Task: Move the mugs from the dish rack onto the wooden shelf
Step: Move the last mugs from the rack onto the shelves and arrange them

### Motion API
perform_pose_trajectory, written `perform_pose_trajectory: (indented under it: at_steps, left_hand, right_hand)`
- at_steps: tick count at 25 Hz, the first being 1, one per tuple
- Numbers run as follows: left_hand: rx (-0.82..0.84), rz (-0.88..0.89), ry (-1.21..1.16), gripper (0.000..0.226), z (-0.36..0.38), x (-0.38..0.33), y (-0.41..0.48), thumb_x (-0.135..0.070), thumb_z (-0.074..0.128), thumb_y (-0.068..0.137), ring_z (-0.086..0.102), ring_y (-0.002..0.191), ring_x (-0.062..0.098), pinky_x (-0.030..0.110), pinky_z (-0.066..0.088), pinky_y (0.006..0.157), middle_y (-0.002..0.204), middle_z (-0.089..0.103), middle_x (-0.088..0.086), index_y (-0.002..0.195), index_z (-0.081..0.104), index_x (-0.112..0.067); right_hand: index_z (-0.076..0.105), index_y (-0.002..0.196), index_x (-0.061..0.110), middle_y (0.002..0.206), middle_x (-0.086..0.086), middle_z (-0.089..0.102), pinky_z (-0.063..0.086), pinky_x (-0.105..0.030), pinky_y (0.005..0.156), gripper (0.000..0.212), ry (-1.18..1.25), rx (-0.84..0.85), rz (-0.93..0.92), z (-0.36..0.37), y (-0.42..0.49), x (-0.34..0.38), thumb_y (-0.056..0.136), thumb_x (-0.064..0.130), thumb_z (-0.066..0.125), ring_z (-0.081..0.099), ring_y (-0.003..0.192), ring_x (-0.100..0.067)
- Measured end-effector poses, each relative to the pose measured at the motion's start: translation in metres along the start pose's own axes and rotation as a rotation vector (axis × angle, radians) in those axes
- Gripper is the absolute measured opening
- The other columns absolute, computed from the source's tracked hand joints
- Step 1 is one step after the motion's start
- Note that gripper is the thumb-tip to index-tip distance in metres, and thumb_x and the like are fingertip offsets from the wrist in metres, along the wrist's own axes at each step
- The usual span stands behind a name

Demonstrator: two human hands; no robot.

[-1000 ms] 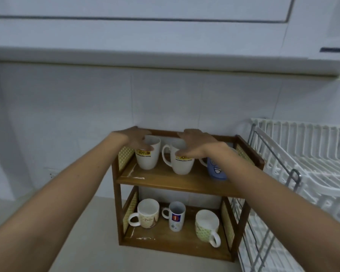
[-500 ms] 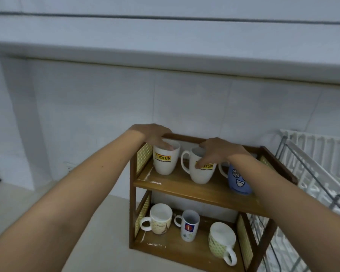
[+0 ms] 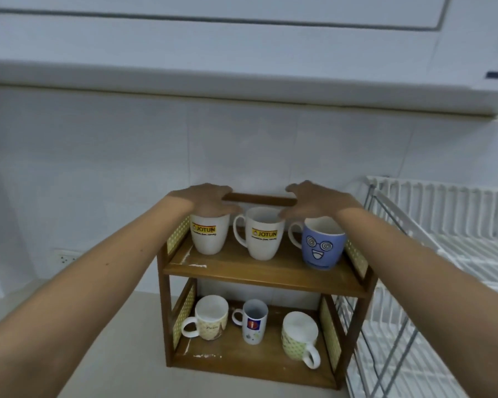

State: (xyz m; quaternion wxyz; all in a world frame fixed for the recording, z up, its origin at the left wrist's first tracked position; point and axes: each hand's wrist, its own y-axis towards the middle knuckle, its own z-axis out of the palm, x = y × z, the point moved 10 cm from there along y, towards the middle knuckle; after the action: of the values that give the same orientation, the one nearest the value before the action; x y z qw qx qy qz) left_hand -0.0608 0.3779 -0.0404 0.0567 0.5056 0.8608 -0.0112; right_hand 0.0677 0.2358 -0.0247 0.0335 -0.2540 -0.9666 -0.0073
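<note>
Two-tier wooden shelf on the pale table, back against the tiled wall, white dish rack just beside it on the right. On the top tier, three mugs in a row: left JOTUN mug, middle JOTUN mug with handle to the left, blue face mug at the right end, all upright. Left hand palm down over the left JOTUN mug, fingers draped on its rim, covering the mouth; whether gripping or only resting, cannot tell. Right hand spread flat and loose, fingertips at the far right rim of the middle JOTUN mug, palm above the blue face mug's back rim, clasping nothing visible. On the bottom tier, cream mug at left, small white mug in the middle, green patterned mug at right with handle toward the front. All six mugs on the shelf, well apart from the rack.
</note>
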Motion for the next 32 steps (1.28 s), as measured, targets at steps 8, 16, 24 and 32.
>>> perform_pose_trajectory:
  at_steps: [8,16,24,32]
  left_hand:
    - [-0.117,0.136,-0.026,0.085,0.03,-0.086,0.02,-0.058,0.065,0.076,0.048,0.125,0.029,0.04,0.044,0.098,0.144,0.048,0.01,0.142,0.036,-0.012]
    - [-0.151,0.165,-0.12,0.084,0.026,-0.089,0.003,-0.05,0.062,0.083,0.035,0.138,0.026,0.037,0.033,0.108,0.155,0.032,0.006,0.15,0.021,-0.018]
    - [-0.291,0.911,0.18,0.013,0.149,-0.1,-0.154,-0.025,0.052,0.091,0.061,0.073,0.012,0.023,0.051,0.064,0.081,0.069,-0.002,0.091,0.064,-0.019]
    - [0.304,-0.226,0.09,0.093,0.27,0.035,-0.046,-0.056,0.06,0.081,0.045,0.131,0.03,0.04,0.043,0.103,0.153,0.035,0.012,0.151,0.017,-0.012]
  right_hand:
    - [0.035,0.146,0.017,0.15,-0.007,0.042,0.038,-0.043,0.108,0.083,-0.248,0.137,0.123,0.026,-0.02,-0.045,0.079,0.058,0.063,0.043,0.132,-0.03]
    - [0.019,0.151,0.015,0.158,-0.01,0.026,0.035,-0.041,0.111,0.076,-0.094,0.116,0.102,0.038,-0.027,-0.043,0.091,0.038,0.059,0.031,0.14,-0.032]
    - [0.055,0.078,0.035,0.065,0.012,0.06,0.041,-0.018,0.05,0.006,0.399,-0.314,-0.124,0.139,-0.13,0.036,0.084,0.034,0.053,0.056,0.058,0.001]
    - [0.033,0.146,0.026,0.148,-0.006,0.04,0.038,-0.044,0.105,0.064,0.008,0.205,0.016,0.279,-0.002,0.025,0.089,0.042,0.057,0.04,0.131,-0.028]
